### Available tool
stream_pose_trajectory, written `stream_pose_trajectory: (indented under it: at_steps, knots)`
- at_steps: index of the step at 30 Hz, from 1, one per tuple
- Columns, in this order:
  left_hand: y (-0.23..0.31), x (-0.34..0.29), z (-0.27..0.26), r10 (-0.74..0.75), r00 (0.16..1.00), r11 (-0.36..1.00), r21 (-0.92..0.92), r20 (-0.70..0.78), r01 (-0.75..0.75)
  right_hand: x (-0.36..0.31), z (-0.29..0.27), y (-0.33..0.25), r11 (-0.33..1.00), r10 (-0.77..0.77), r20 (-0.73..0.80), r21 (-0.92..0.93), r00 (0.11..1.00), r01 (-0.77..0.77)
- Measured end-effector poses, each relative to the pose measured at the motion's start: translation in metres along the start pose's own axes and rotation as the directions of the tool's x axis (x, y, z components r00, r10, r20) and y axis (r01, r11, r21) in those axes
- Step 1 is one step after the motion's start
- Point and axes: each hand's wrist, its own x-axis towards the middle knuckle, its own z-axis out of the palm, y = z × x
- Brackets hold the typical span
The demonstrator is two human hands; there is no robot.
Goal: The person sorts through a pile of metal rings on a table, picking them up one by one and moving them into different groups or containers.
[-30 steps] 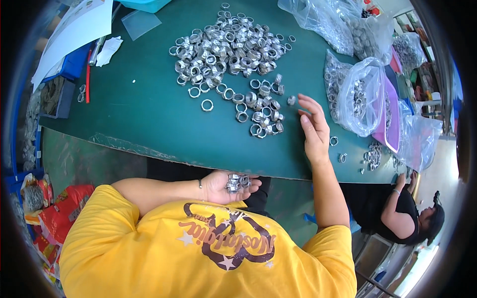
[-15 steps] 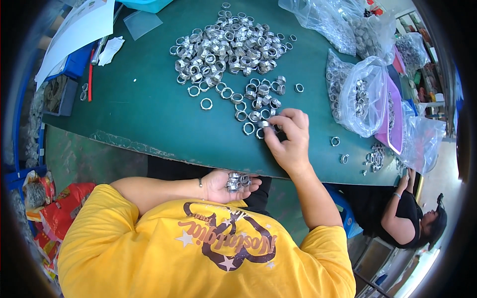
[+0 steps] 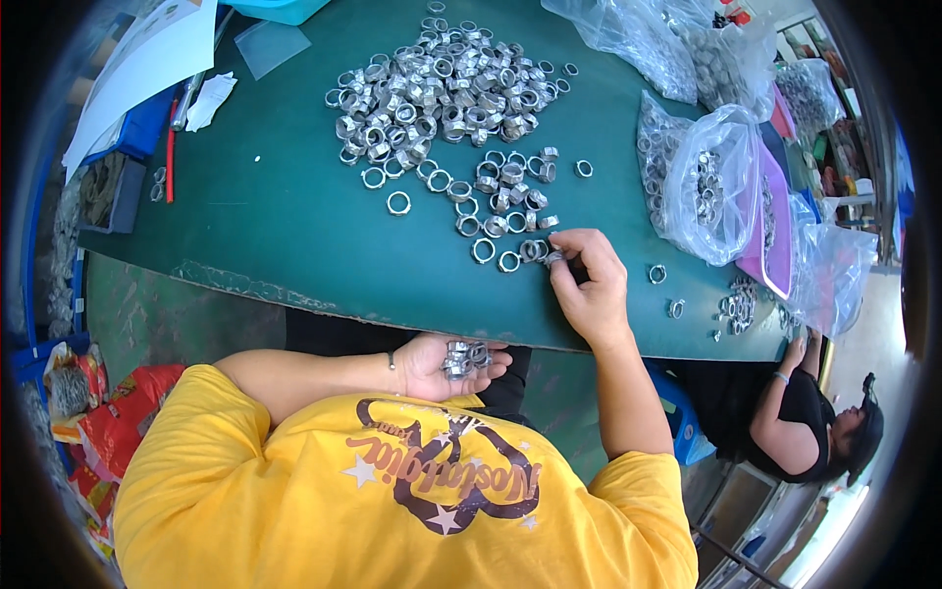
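Observation:
My left hand [image 3: 423,369] lies palm up below the table's near edge, cradling several hexagonal metal ring nuts [image 3: 461,360]. Over the table, my right hand [image 3: 597,294] pinches a metal ring nut [image 3: 555,257] between thumb and fingertips; the fingers partly cover it. Just left of those fingertips rest a few more nuts [image 3: 531,251], close against the held one. A loose cluster of the same nuts [image 3: 510,187] spreads above my right hand. Farther back sits a large heap of them [image 3: 432,98].
On the right, clear bags of metal parts [image 3: 711,187] stand by a purple basket [image 3: 775,265]. A small pile of parts [image 3: 740,306] lies near a co-worker [image 3: 797,422]. Papers [image 3: 137,79], a red stick [image 3: 170,157] and a grey bin [image 3: 113,191] are at the left.
My right hand has shifted slightly right and nearer to me, away from the cluster. My left hand still holds its nuts in nearly the same spot. The view has shifted slightly.

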Motion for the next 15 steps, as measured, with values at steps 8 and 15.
stream_pose_trajectory:
  at_steps: [8, 15]
  knots:
    - [-0.002, 0.002, 0.0, 0.003, 1.0, 1.0, 0.021, 0.008, -0.003, 0.002, 0.006, -0.01, 0.931, -0.255, 0.138, -0.233, 0.957, 0.282]
    - [-0.002, 0.0, 0.001, 0.01, 0.999, 1.0, 0.023, -0.034, -0.009, 0.011, 0.013, -0.006, 0.911, -0.261, -0.022, -0.336, 0.965, 0.239]
